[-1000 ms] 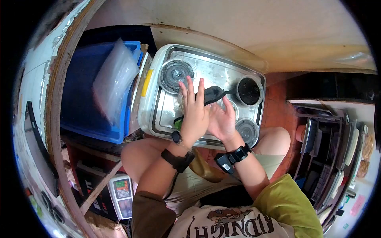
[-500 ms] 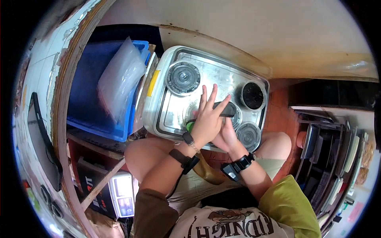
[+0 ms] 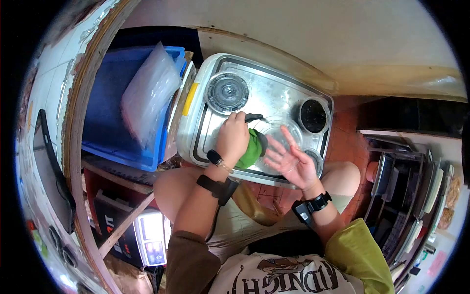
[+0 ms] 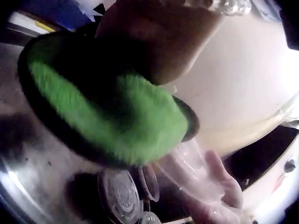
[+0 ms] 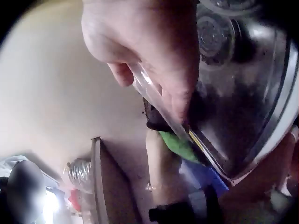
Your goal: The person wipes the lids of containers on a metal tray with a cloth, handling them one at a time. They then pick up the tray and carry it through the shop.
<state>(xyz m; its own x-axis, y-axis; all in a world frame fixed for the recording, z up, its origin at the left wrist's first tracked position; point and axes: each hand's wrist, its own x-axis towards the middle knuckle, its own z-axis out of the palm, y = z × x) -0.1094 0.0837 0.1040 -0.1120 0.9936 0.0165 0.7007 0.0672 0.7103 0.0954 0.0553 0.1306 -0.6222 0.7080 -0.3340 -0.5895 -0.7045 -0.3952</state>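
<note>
My left hand grips a fuzzy green cloth pad with black edging and a black strap. The pad fills the middle of the left wrist view, its green side showing. Facing it, my right hand has its palm turned up and holds a clear round plastic lid. The right wrist view shows that lid pinched edge-on between thumb and fingers. In the left wrist view the lid is near the pad's lower right edge.
Under the hands lies a metal tray on a white box. It bears a lidded clear tub, a cup of dark contents and a lidded container partly behind the right hand. A blue crate with a plastic bag stands left.
The hands were crossed close together, the left one's fingers spread over the pad's black side. Now they are apart: the left has moved left and curled, and the green side shows.
</note>
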